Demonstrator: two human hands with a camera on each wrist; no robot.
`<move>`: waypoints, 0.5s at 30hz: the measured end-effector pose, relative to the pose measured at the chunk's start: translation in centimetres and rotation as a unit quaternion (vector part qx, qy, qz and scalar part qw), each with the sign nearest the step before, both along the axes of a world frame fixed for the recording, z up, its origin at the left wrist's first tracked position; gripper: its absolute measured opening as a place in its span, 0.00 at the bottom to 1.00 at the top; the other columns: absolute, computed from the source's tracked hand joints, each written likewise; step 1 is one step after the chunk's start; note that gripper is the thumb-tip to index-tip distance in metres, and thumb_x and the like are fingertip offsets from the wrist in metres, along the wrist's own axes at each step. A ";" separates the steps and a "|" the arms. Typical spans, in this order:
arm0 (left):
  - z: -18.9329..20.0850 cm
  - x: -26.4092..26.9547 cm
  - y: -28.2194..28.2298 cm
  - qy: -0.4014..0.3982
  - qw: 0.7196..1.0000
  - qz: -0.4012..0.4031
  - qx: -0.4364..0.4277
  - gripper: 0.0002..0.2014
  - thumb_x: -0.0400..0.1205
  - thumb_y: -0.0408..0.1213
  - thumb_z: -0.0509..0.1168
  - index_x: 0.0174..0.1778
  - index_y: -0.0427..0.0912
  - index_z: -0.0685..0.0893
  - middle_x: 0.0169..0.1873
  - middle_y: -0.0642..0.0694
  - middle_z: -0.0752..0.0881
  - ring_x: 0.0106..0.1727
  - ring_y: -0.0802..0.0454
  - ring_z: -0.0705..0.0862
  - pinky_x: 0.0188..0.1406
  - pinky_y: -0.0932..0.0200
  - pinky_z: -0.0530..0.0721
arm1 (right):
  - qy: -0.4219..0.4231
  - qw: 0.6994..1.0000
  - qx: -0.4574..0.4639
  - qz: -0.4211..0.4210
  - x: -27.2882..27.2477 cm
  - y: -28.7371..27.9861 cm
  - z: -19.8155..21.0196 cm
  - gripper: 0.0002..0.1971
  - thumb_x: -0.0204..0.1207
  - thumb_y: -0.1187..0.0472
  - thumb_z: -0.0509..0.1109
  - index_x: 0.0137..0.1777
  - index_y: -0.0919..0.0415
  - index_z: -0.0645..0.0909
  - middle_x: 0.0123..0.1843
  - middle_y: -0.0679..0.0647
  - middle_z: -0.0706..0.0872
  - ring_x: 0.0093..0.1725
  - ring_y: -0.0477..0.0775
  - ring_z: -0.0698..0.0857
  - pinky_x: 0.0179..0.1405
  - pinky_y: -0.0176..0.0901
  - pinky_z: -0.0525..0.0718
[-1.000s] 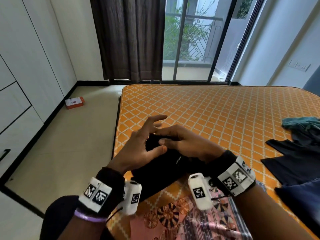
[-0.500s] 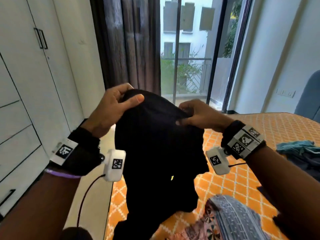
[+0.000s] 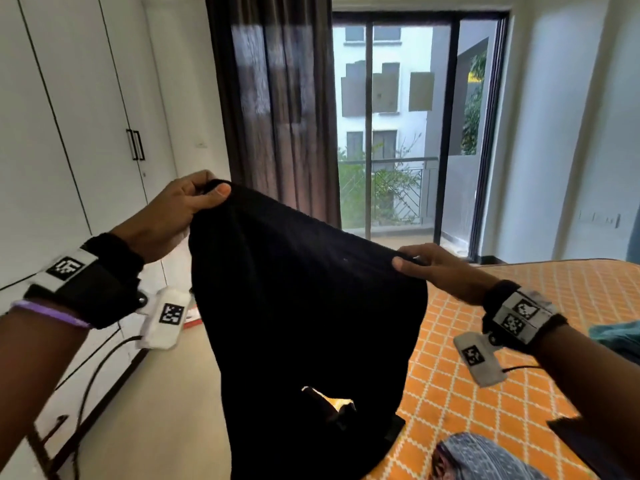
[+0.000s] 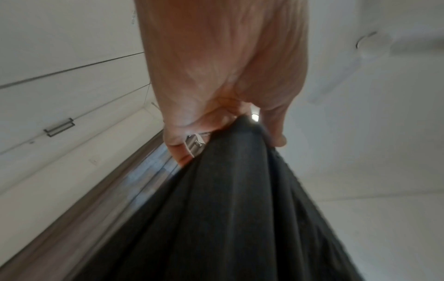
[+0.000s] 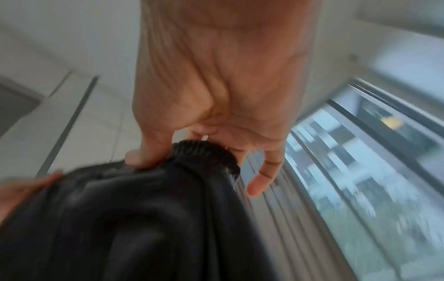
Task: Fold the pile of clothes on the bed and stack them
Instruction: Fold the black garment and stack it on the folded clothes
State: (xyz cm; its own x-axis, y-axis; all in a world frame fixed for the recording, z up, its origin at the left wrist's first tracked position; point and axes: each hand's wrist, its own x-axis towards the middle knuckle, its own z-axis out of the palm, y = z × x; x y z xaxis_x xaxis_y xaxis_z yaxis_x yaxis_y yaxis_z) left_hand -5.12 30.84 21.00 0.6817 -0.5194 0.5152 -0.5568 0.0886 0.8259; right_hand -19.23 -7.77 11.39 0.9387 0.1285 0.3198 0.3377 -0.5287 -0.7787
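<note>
A black garment [image 3: 308, 323] hangs in the air in front of me, stretched between both hands above the bed's left edge. My left hand [image 3: 194, 202] pinches its upper left corner, thumb on the near side. My right hand [image 3: 412, 261] pinches the ribbed top edge further right and lower. In the left wrist view the left hand [image 4: 228, 133] is curled round bunched dark cloth [image 4: 228, 209]. Seen from the right wrist, the right hand [image 5: 187, 152] pinches a ribbed band of the black garment [image 5: 134, 218]. The garment's lower part hides part of the bed.
The orange patterned bed [image 3: 485, 393] lies below right. A patterned cloth [image 3: 478, 459] sits at its near edge, a teal garment [image 3: 616, 337] at the far right. White wardrobe doors [image 3: 86, 133] stand left, a dark curtain [image 3: 277, 109] and glass door [image 3: 398, 126] ahead.
Both hands lifted the black garment off the bed and have drawn apart, spreading its top edge wide. My view has tilted up toward the window.
</note>
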 end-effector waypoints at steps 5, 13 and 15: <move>0.6 -0.1 2.0 -0.053 0.984 -0.053 0.159 0.08 0.83 0.37 0.65 0.52 0.44 0.89 0.46 0.47 0.91 0.46 0.56 0.89 0.46 0.68 0.85 | -0.066 0.910 -0.397 -0.096 1.2 -2.7 4.9 0.24 0.82 0.29 0.57 0.34 0.42 0.79 0.27 0.43 0.80 0.27 0.43 0.79 0.36 0.42 0.75; 2.9 2.7 2.1 -0.480 0.758 0.195 0.396 0.26 0.73 0.81 0.44 0.34 0.69 0.79 0.25 0.60 0.81 0.29 0.61 0.80 0.42 0.54 0.73 | -0.251 0.787 -0.519 -0.219 1.7 -7.3 11.0 0.19 0.86 0.47 0.57 0.54 0.54 0.88 0.42 0.53 0.90 0.47 0.59 0.89 0.52 0.55 0.73; 4.1 3.8 2.1 -0.564 0.690 0.268 0.366 0.30 0.77 0.77 0.40 0.38 0.61 0.79 0.23 0.60 0.78 0.26 0.57 0.76 0.46 0.52 0.67 | -0.281 0.746 -0.552 -0.243 1.5 -7.6 12.5 0.19 0.83 0.45 0.56 0.51 0.53 0.87 0.43 0.51 0.90 0.50 0.58 0.88 0.53 0.54 0.67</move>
State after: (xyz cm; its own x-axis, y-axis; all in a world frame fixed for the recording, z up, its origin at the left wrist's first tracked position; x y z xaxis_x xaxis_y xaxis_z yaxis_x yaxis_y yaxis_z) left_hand -1.31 32.92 25.07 0.2563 -0.7518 0.6075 -0.6727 -0.5901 -0.4464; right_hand -17.76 -15.35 23.93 0.7178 0.2936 0.6312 0.0071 -0.9097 0.4151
